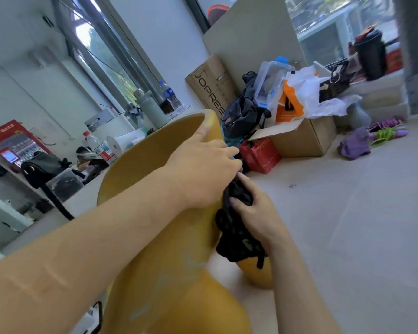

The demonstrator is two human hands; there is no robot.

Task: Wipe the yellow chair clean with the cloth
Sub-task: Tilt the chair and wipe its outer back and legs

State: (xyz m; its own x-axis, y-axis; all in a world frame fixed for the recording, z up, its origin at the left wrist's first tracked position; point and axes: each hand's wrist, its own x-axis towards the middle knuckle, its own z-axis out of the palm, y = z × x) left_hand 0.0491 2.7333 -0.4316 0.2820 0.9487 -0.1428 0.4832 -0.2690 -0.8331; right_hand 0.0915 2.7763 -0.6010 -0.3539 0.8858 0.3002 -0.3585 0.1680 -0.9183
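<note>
The yellow chair (155,160) fills the middle and lower left of the view, tilted, its curved shell facing up. My left hand (203,165) grips the chair's upper edge, thumb on the inside and fingers curled over the rim. Just below it my right hand (253,213) holds a bunched dark cloth (237,239) and presses it against the chair's right side edge. Part of the cloth hangs down below my wrist. Pale smudges show on the chair's lower surface.
An open cardboard box (304,138) stuffed with bags, a red bag (258,155) and a black backpack (241,114) stand on the floor behind the chair. Purple items (357,143) lie at the right. A cluttered counter with bottles (152,109) runs along the left.
</note>
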